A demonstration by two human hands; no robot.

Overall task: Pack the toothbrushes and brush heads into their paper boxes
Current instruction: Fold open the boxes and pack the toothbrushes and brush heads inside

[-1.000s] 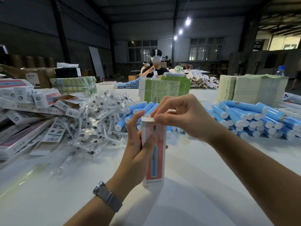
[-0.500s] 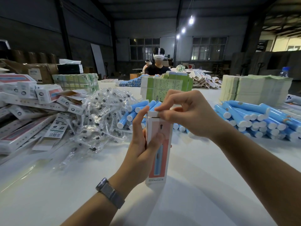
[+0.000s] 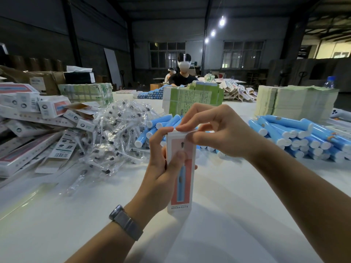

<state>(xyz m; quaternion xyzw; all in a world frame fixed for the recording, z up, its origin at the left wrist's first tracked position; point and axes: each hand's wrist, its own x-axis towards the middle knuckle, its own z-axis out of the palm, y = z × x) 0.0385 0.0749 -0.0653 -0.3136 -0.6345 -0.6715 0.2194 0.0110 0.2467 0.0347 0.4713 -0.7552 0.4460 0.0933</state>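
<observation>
Closed now, box [image 3: 181, 173] flap lies under both hands [image 3: 214, 133].

The left hand [image 3: 163, 168] curled round an upright white-and-red paper toothbrush box [image 3: 181, 171], thumb across its front, forefinger raised to its top edge. The right hand [image 3: 218, 131] arched above, fingertips [image 3: 182, 128] pressing the box's top. A grey mesh-strap wristwatch [image 3: 126, 222] sat on the left wrist.

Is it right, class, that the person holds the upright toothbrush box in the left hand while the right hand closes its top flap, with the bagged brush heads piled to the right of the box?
One detail is wrong. The head view shows the left hand gripping the upright toothbrush box and the right hand closing its top flap, but the bagged brush heads are piled to the left of the box.
</observation>
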